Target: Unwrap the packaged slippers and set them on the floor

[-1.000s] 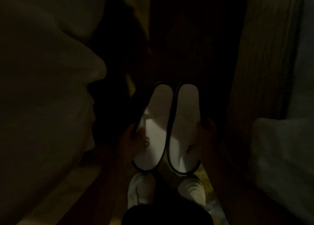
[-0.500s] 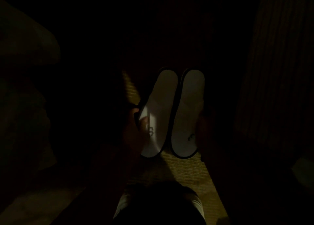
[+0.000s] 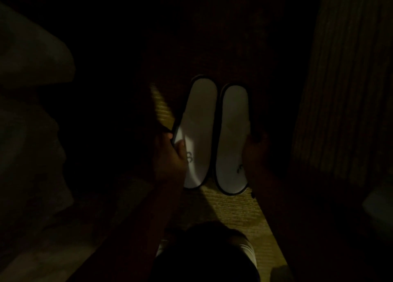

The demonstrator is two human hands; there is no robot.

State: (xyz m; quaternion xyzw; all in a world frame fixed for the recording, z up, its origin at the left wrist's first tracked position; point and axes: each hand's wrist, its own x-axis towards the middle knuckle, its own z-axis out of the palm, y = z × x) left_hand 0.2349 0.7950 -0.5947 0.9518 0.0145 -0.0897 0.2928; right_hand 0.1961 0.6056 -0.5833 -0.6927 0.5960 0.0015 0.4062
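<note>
Two white slippers with dark trim lie side by side over the carpet, toes pointing away from me. My left hand [image 3: 170,156] grips the outer edge of the left slipper [image 3: 200,120], thumb on its white insole near a dark logo. My right hand [image 3: 256,154] holds the outer edge of the right slipper [image 3: 232,132]. The scene is very dark. No wrapping is visible on them. Whether the soles touch the floor is unclear.
Pale bedding [image 3: 32,90] fills the left side. A ribbed dark panel [image 3: 340,90] rises on the right. Yellowish carpet [image 3: 229,209] lies below the slippers. My knee and a white shoe [image 3: 248,249] show at the bottom edge.
The slippers and both hands have moved away from my feet, further out over the carpet. The left slipper has swung nearer to parallel with the right one.
</note>
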